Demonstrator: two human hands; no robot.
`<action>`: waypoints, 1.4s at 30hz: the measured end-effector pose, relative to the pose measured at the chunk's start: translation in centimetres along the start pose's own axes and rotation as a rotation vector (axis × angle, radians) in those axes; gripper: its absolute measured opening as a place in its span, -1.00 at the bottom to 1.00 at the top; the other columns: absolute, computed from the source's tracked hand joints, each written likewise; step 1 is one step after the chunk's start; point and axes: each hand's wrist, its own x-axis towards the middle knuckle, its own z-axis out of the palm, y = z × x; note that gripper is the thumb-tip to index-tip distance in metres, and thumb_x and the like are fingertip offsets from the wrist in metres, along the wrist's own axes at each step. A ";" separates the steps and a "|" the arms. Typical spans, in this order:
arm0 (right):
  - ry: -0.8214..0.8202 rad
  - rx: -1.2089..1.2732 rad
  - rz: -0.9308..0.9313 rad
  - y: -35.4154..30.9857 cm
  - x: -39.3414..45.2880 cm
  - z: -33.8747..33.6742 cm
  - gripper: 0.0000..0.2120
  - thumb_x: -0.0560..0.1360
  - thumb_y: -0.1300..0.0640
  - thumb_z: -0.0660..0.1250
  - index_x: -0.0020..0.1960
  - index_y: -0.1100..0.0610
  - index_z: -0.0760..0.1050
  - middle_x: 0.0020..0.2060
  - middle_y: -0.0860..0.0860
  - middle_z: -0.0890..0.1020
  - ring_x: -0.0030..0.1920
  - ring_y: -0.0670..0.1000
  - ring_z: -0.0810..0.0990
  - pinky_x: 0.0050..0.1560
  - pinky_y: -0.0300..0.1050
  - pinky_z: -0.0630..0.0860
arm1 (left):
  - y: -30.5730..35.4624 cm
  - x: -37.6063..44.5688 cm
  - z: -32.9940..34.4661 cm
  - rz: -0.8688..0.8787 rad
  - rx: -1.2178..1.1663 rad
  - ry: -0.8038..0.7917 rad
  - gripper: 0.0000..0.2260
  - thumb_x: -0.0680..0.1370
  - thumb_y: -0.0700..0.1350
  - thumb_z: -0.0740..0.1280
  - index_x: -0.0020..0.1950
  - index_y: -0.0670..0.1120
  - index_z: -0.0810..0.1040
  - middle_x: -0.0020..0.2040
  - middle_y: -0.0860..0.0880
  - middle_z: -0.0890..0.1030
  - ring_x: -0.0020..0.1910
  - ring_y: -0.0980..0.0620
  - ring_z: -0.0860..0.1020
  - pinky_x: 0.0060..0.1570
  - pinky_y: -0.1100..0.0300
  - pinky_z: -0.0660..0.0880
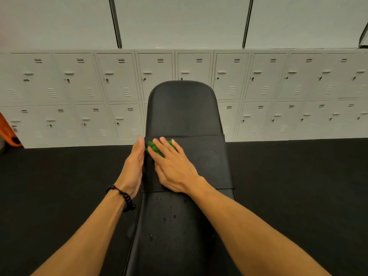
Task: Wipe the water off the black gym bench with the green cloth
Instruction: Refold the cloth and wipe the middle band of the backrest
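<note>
The black gym bench [199,116] runs from the bottom centre away toward the lockers. My right hand [173,168] lies flat on its middle pad, fingers spread, pressing the green cloth [156,149] against the pad near the left edge. Only bits of the cloth show between and beyond the fingers. My left hand [133,166] rests with straight fingers against the bench's left side edge, next to the cloth. Water drops [169,217] dot the near pad below both hands.
A wall of grey lockers [89,92] stands behind the bench. Dark rubber floor [59,186] spreads on both sides. An orange object [9,134] leans at the far left edge. A beaded bracelet [122,197] circles my left wrist.
</note>
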 end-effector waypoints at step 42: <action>-0.114 -0.083 -0.109 0.4 1.0 -0.6 -0.53 0.66 -0.06 -0.03 0.55 -0.09 0.24 0.56 -0.06 0.24 0.60 0.05 0.03 0.58 0.18 -0.09 | -0.6 0.8 -3.7 -0.095 0.057 0.022 -0.47 0.61 0.28 0.06 0.48 0.03 0.29 0.35 0.12 0.40 0.36 0.11 0.37 0.29 0.12 0.28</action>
